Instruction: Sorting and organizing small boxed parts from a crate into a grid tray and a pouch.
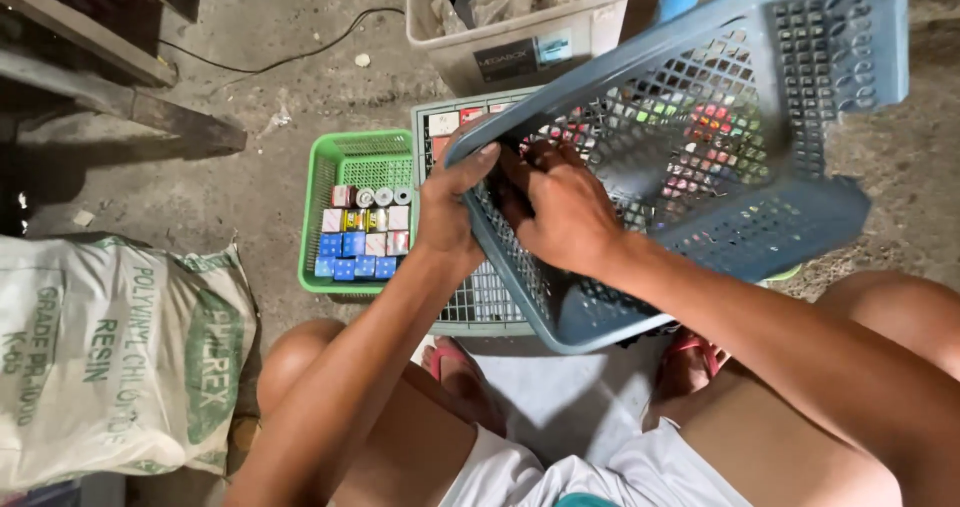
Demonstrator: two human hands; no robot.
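The left hand (pixel 450 207) gripped the near rim of a tilted blue basket (pixel 700 157), thumb curled over its edge. The right hand (pixel 560 212) reached inside, fingers bunched against the mesh wall; what they pinched could not be told. Just beside it, a green basket (pixel 335 167) held small boxes (pixel 365 237). A white sack (pixel 110 357) crowded the left.

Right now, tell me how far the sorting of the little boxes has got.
Done: the green basket holds a few neat rows of small boxes. In hand: both the left hand and right hand grip the tilted blue basket. Left: many coloured boxes show through its mesh, in the grey tray beneath.
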